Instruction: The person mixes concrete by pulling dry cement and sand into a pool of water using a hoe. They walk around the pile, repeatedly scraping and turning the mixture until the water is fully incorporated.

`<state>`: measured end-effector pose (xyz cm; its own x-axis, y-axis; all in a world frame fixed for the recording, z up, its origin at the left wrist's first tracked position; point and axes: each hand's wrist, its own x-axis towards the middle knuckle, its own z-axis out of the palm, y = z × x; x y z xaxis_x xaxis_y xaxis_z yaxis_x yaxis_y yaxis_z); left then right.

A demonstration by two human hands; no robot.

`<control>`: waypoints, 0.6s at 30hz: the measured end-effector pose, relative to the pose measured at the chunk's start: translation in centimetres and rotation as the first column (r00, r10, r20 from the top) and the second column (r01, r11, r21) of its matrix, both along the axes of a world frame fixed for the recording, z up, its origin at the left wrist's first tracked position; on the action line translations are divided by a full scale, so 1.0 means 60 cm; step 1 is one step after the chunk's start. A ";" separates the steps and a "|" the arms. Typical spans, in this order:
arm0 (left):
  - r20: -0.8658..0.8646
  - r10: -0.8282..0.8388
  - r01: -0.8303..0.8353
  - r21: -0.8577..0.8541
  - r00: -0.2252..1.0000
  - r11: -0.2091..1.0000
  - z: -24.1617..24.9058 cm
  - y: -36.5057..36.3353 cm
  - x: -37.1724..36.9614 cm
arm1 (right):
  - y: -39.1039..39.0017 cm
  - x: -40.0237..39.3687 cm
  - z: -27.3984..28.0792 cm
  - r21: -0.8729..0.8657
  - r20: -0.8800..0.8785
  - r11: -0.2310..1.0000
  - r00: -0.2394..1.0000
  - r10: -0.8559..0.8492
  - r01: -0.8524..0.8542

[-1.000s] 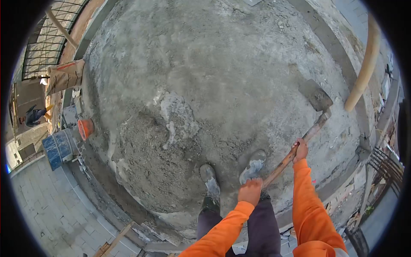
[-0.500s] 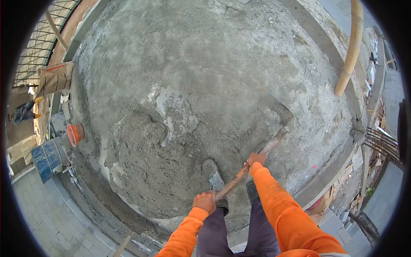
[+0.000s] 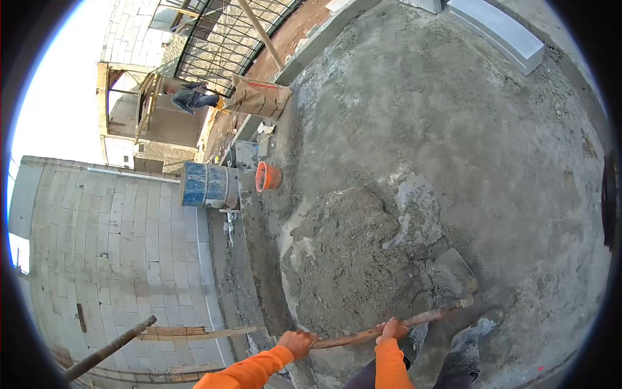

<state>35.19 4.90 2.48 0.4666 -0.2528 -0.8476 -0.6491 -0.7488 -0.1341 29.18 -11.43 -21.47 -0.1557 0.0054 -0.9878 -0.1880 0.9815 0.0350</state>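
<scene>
My left hand [image 3: 298, 343] is closed around the rear end of a hoe's wooden handle [image 3: 359, 338]. Further along the same handle, my right hand [image 3: 392, 330] grips it nearer the blade. The broad, mortar-coated hoe blade [image 3: 455, 271] rests at the right edge of a heap of wet grey mortar [image 3: 350, 253]; its lower edge cannot be made out. A paler wet patch [image 3: 414, 201] lies on the heap's far side. Close to the blade is one of my mortar-smeared boots [image 3: 483, 324].
An orange bucket [image 3: 268, 176] and a blue drum [image 3: 208, 185] stand left of the heap. Beyond them are a paper sack [image 3: 259, 97] and another person [image 3: 191, 97]. A block wall [image 3: 129, 253] runs along the left, with a pole [image 3: 110, 350] in front. Pale blocks [image 3: 499, 32] lie far right.
My view has swung left, bringing the wall and the other person further in. The hoe blade has come from the floor right of the heap to the heap's edge. Both hands keep their grip.
</scene>
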 end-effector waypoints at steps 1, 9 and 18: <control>-0.012 -0.006 0.005 -0.056 1.000 0.998 -0.026 -0.011 -0.024 | -0.043 -0.023 -0.002 -0.081 -0.037 0.997 0.999 0.009 -0.012; -0.218 0.018 -0.148 -0.596 0.976 0.790 -0.313 -0.541 -0.300 | -0.684 -0.335 -0.160 -0.586 -0.059 0.810 0.997 -0.046 0.003; -0.411 0.052 -0.291 -0.545 0.910 0.786 -0.381 -0.783 -0.427 | -0.973 -0.638 -0.397 -0.467 -0.089 0.868 0.985 0.148 -0.172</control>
